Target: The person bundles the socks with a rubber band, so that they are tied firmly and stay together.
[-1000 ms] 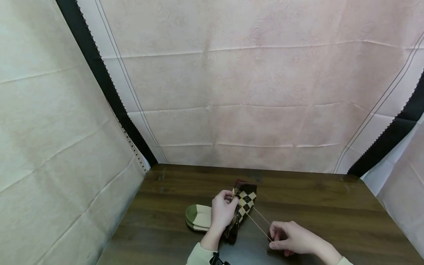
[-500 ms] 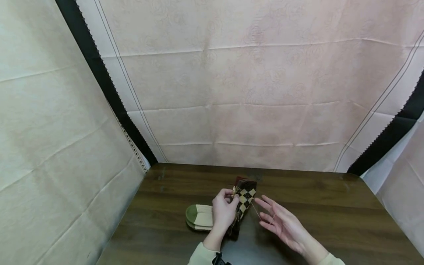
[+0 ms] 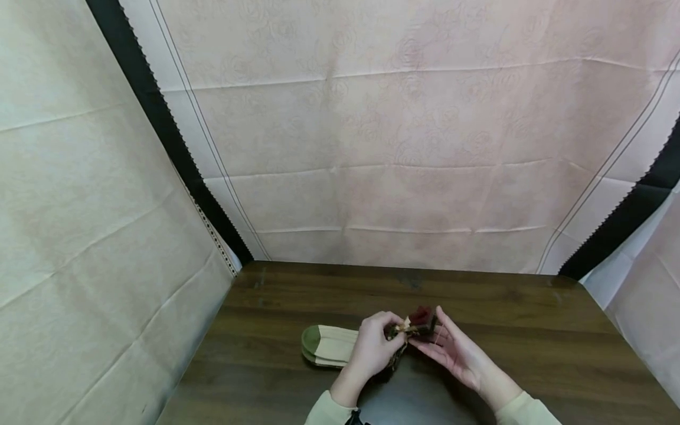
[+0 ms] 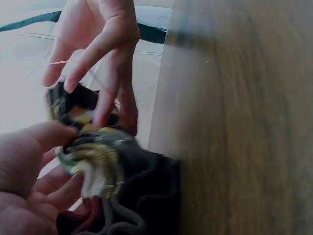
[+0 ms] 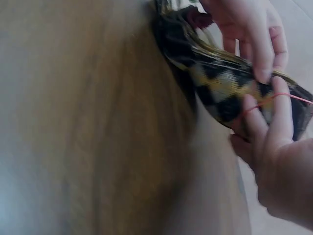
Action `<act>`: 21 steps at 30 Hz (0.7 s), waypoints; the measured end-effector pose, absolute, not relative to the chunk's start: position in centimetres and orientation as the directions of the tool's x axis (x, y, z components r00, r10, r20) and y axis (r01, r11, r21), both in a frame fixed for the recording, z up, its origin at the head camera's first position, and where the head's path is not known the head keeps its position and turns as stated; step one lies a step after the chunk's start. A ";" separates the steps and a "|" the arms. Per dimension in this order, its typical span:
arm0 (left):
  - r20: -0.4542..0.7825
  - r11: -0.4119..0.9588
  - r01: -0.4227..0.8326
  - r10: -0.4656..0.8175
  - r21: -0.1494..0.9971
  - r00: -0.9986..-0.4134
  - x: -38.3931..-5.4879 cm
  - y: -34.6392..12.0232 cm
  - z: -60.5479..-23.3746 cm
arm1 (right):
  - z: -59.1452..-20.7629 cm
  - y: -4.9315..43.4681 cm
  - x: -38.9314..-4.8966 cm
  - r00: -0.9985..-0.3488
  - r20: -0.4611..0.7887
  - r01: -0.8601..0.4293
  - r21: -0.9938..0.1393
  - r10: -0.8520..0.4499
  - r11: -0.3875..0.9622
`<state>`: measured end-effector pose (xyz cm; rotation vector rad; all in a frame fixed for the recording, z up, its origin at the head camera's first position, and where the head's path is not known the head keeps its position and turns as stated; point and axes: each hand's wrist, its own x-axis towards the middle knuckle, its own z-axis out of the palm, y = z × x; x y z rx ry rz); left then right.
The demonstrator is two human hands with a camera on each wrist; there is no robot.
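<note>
A bundle of dark socks (image 3: 422,319) with a black-and-cream checkered pattern and some dark red cloth is held just above the table. My left hand (image 3: 374,345) pinches it between thumb and fingers; in the left wrist view its folded layers show. My right hand (image 3: 461,361) has its fingers spread and mostly straight, the tips touching the bundle. A thin reddish rubber band (image 5: 299,98) runs across the right fingers and along the checkered cloth in the right wrist view. Whether it circles the whole bundle is hidden.
A folded pair of cream socks with green ends (image 3: 330,345) lies on the wooden table (image 3: 297,295) beside the left hand, partly behind it. Pale cloth walls (image 3: 404,147) with black edging stand behind and at both sides.
The right hand let go of its pinch on the stretched band, spread its fingers inside it, and moved up to the socks. The left hand shifted right, and the bundle turned.
</note>
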<state>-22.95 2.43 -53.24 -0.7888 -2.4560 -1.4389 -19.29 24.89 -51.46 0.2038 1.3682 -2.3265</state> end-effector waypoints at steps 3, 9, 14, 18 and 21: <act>0.359 0.458 0.565 0.463 0.687 -0.811 -22.6 2.4 -53.0 | -51.2 25.3 -19.4 -0.885 -0.382 0.452 -0.840 -0.266 -0.300; 0.302 0.579 0.628 0.563 0.520 -0.769 -21.8 3.0 -53.0 | -51.3 25.6 -19.5 -0.892 -0.418 0.435 -0.897 -0.172 -0.081; 0.298 0.610 0.648 0.581 0.456 -0.757 -21.8 3.3 -53.3 | -51.8 25.4 -19.4 -0.912 -0.378 0.377 -0.925 -0.156 0.039; 0.248 0.567 0.635 0.612 0.526 -0.751 -22.2 2.8 -53.4 | -52.4 25.3 -19.4 -0.937 -0.333 0.323 -0.941 -0.109 0.100; 0.178 0.519 0.582 0.631 0.626 -0.755 -22.6 2.1 -53.2 | -52.8 25.5 -19.3 -0.951 -0.294 0.282 -0.953 -0.101 0.114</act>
